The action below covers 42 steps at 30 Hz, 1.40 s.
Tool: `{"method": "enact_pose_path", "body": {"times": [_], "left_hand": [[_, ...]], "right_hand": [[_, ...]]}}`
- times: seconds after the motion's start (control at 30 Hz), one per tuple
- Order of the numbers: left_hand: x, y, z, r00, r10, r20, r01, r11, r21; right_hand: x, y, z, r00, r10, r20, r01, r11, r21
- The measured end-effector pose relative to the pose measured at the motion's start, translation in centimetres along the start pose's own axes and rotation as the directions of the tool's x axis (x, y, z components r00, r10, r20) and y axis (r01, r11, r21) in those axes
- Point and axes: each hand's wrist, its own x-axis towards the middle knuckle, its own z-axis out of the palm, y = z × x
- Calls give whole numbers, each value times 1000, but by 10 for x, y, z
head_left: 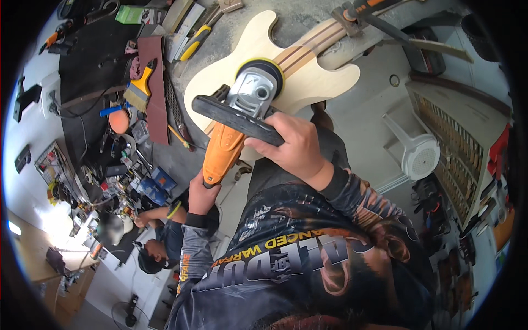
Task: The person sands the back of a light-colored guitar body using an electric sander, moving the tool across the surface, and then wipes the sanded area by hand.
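A sander (223, 151) held in two hands over a guitar (214, 77) of pale wood. The sander's long axis runs from lower left to upper right, nearer upright than level: its orange rear end points back toward the wearer, its metal head and round, yellow-edged pad (280, 70) point away. The pad lies over the middle of the guitar's body; whether it bears on the wood is hidden. The left hand (202, 195) is closed around the rear end of the orange casing. The right hand (294, 143) is curled around the right end of the black handle (236, 118), which crosses the sander near its head. The guitar's long axis, marked by dark stripes (301, 54), slants more flatly, its neck end toward the upper right; one horn points up, the other to the right. A clamp (347, 23) sits across the neck end. On the bench (236, 34), left of the guitar, lie a yellow-handled brush (141, 91), bristles toward the lower left, a long reddish-brown strip (157, 113), and a yellow-and-grey knife (193, 47), slanting up to the right. A white stool (421, 157) stands on the floor at right.
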Motion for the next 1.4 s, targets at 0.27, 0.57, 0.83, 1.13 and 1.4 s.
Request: {"method": "enact_pose_path", "body": {"times": [0.27, 0.57, 0.83, 1.13, 1.4], "left_hand": [[54, 12, -58, 986, 89, 137, -108, 985, 135], [95, -7, -77, 967, 187, 172, -212, 967, 142], [101, -17, -78, 965, 201, 171, -224, 966, 129], [85, -16, -71, 953, 170, 250, -205, 972, 119], [89, -28, -93, 907, 171, 386, -159, 985, -63]], "right_hand": [[-5, -12, 26, 961, 28, -276, -45, 997, -56], [4, -10, 53, 902, -17, -432, -71, 980, -187], [5, -6, 56, 903, -36, -429, -53, 979, -195], [-25, -20, 43, 900, 4, -436, -79, 985, -154], [-17, -21, 48, 913, 24, -407, -99, 982, -163]]}}
